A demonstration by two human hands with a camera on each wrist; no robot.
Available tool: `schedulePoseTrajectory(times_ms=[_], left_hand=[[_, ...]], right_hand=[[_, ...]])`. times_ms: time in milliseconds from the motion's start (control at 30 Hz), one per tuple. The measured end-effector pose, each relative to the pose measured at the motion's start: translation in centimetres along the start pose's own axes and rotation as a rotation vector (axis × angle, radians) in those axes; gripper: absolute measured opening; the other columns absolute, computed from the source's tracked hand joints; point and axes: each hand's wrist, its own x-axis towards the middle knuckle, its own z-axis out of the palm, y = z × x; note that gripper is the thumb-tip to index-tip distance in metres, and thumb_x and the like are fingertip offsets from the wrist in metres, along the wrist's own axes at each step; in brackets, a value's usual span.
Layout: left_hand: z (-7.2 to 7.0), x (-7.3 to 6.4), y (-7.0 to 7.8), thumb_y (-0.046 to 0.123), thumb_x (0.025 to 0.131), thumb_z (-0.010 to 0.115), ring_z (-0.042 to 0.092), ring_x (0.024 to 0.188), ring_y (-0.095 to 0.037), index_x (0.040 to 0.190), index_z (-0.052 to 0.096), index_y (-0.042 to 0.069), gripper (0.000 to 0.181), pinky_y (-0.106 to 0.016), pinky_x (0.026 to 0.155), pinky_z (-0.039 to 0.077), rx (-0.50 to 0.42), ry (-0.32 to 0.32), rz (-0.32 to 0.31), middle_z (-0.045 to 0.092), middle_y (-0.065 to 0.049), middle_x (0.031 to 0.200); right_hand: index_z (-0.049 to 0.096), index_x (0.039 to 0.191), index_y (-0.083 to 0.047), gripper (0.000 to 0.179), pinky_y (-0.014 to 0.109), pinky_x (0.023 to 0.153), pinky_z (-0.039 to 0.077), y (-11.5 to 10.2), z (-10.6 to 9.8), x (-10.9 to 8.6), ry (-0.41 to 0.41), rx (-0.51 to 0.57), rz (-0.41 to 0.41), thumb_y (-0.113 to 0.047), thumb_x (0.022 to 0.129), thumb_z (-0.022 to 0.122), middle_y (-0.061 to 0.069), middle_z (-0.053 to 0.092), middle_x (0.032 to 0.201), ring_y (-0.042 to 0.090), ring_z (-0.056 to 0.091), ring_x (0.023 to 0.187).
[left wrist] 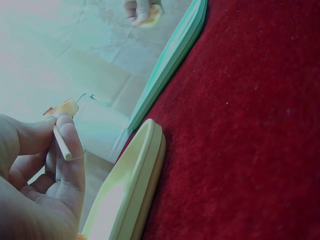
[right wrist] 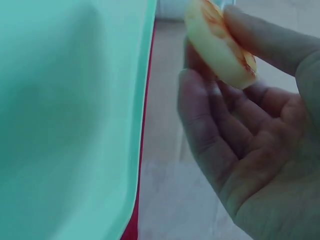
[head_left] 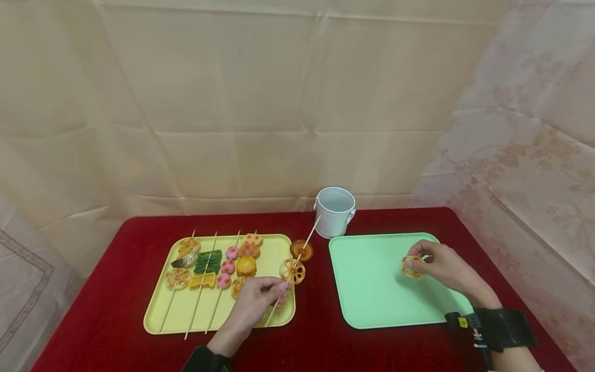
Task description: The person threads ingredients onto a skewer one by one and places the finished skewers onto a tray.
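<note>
My left hand (head_left: 253, 302) pinches a thin wooden skewer (head_left: 312, 231) by its lower part, and the stick slants up to the right. A toy lotus root slice (head_left: 292, 271) with holes sits on it just above the fingers, and a round brown glossy piece (head_left: 302, 250) is farther up. In the left wrist view the blunt end of the skewer (left wrist: 63, 145) sticks out between thumb and fingers. Over the green tray (head_left: 367, 289), my right hand (head_left: 446, 268) holds another lotus root slice (right wrist: 217, 50) between thumb and fingertips, raised off the tray.
A yellow tray (head_left: 274, 248) on the left holds several loaded skewers, with green pieces (head_left: 207, 262), pink balls (head_left: 223, 280) and orange pieces (head_left: 249, 250). Behind the trays stands a white metal bucket (head_left: 333, 214). Red cloth (head_left: 316, 330) covers the table; a beige curtain (head_left: 232, 103) hangs behind.
</note>
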Motion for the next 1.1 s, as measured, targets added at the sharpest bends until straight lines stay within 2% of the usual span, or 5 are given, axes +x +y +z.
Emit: schedulePoseTrajectory(times_ms=[133, 267, 633, 833, 1100], left_hand=[[0.1, 0.0, -0.1, 0.008, 0.099, 0.069, 0.066, 0.073, -0.012, 0.108, 0.074, -0.012, 0.022, -0.023, 0.066, 0.054, 0.006, 0.009, 0.001, 0.074, -0.017, 0.088], [0.2, -0.1, -0.3, 0.007, 0.098, 0.069, 0.065, 0.07, -0.011, 0.107, 0.074, -0.012, 0.022, -0.023, 0.064, 0.053, 0.0, 0.009, 0.009, 0.074, -0.017, 0.086], [0.5, -0.2, -0.3, 0.007, 0.099, 0.069, 0.063, 0.069, -0.013, 0.105, 0.074, -0.013, 0.021, -0.024, 0.064, 0.053, -0.018, 0.016, 0.001, 0.073, -0.017, 0.084], [0.5, -0.2, -0.2, 0.007, 0.099, 0.069, 0.063, 0.069, -0.013, 0.105, 0.074, -0.013, 0.022, -0.024, 0.065, 0.053, -0.026, 0.005, 0.0, 0.073, -0.015, 0.084], [0.5, -0.2, -0.3, 0.006, 0.099, 0.069, 0.066, 0.073, -0.015, 0.105, 0.073, -0.015, 0.022, -0.025, 0.068, 0.057, -0.053, -0.002, 0.003, 0.073, -0.018, 0.085]], right_hand=[[0.067, 0.107, -0.003, 0.024, 0.031, 0.067, 0.052, -1.5, 1.5, 1.1, 0.046, 0.089, -0.006, -0.02, 0.094, 0.079, 0.01, 0.067, 0.098, 0.021, 0.071, 0.083], [0.069, 0.107, -0.005, 0.024, 0.031, 0.068, 0.052, -3.1, 2.9, 2.2, 0.075, 0.114, -0.005, -0.022, 0.094, 0.079, 0.007, 0.07, 0.096, 0.02, 0.072, 0.083], [0.07, 0.12, -0.002, 0.027, 0.031, 0.08, 0.054, -6.6, 5.5, 4.8, 0.042, 0.187, -0.048, -0.016, 0.098, 0.074, 0.008, 0.072, 0.103, 0.023, 0.068, 0.09], [0.068, 0.125, 0.0, 0.034, 0.028, 0.084, 0.057, -7.9, 6.8, 6.6, 0.115, 0.377, 0.013, -0.021, 0.098, 0.074, 0.013, 0.074, 0.109, 0.024, 0.071, 0.094], [0.064, 0.128, 0.004, 0.043, 0.027, 0.084, 0.058, -9.4, 8.1, 8.7, 0.234, 0.602, 0.095, -0.024, 0.098, 0.074, 0.015, 0.074, 0.112, 0.016, 0.071, 0.092]])
